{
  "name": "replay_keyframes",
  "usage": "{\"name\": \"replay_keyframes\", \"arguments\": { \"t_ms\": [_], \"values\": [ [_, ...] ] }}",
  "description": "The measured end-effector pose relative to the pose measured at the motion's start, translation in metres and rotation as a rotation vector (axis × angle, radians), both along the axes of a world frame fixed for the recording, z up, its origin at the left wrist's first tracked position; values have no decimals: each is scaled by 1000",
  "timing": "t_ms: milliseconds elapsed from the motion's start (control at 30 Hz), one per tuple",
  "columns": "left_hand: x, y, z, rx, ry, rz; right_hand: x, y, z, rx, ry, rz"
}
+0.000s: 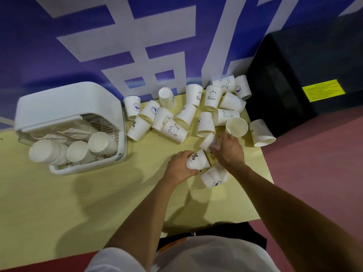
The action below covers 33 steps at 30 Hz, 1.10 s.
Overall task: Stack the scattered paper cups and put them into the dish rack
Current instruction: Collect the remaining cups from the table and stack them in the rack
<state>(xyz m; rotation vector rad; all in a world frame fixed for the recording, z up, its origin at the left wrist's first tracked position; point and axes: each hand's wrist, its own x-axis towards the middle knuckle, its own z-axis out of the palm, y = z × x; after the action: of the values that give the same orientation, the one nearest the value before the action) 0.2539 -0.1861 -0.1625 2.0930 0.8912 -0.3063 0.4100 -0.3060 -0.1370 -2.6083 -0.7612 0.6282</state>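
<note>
Cup nesting, on desk (pixel 78 203).
Left hand (pixel 179 168) fingers wrap printed cup (pixel 197 160); right hand (pixel 229 152) fingers spread over lying cup (pixel 209 141); align rims squarely.

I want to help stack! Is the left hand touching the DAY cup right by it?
Touching. The head view shows the left hand gripping the DAY cup, fingers curled round it.

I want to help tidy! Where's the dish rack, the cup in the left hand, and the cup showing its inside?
Dish rack (pixel 64 105): head view, white lid.
Gripped cup (pixel 198 160), in left hand (pixel 179 166): head view, printed side.
Open cup (pixel 236 126): head view, inside its mouth.
</note>
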Motion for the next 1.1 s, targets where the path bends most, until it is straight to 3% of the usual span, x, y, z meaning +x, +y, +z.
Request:
{"name": "replay_keyframes", "arguments": {
  "t_ms": [567,1100],
  "values": [
    [-38,25,19,-3,-42,119,-24,11,-2,-33,25,47],
    [-129,71,49,152,-112,256,-98,59,28,18,-9,194]
  ]
}}
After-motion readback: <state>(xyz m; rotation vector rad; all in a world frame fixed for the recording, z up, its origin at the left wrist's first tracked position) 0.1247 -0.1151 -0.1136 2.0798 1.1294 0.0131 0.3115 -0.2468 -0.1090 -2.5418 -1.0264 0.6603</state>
